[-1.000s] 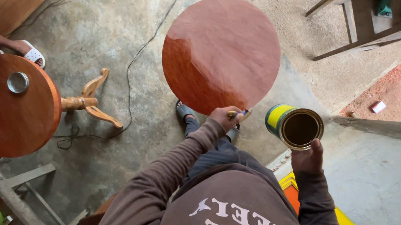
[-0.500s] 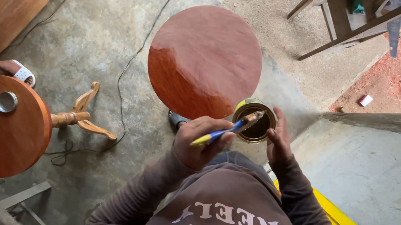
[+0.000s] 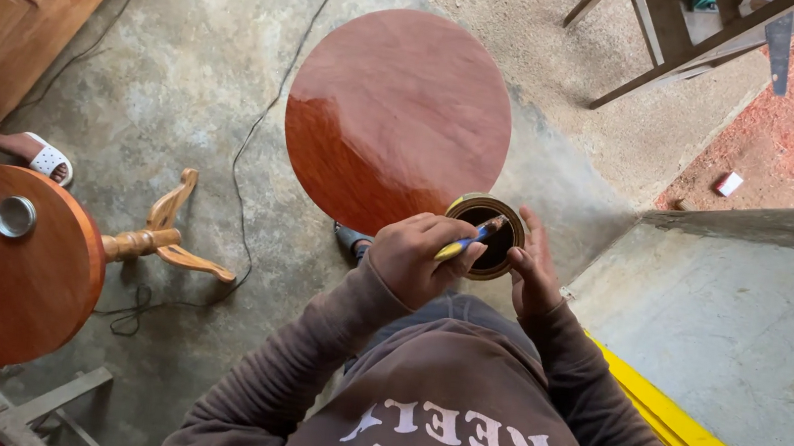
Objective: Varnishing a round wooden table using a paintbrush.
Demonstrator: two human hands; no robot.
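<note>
Since half a second ago you have pushed the brush (image 3: 471,238) deeper, so its head now sits inside the can (image 3: 487,235) rather than resting at the rim. Your left hand (image 3: 425,256) is closed around the blue-and-yellow handle in a firm fist. Your right hand (image 3: 533,273) wraps the can's side, fingers spread along the wall, holding it just off the near edge of the round red-brown tabletop (image 3: 397,114).

Judging by its size, the can should feel light enough for one hand — but it is open and probably holds liquid finish, so keep it level; its contents look dark and cannot be made out clearly. Grip the brush by the handle, well back from the wet end.

That glossy tabletop looks freshly coated and likely slick, so it is best left untouched.

Off to your left lies a second round table (image 3: 3,268) on its side, a small metal tin (image 3: 15,215) on its face — another person's foot in a white sandal (image 3: 44,156) is beside it.
</note>
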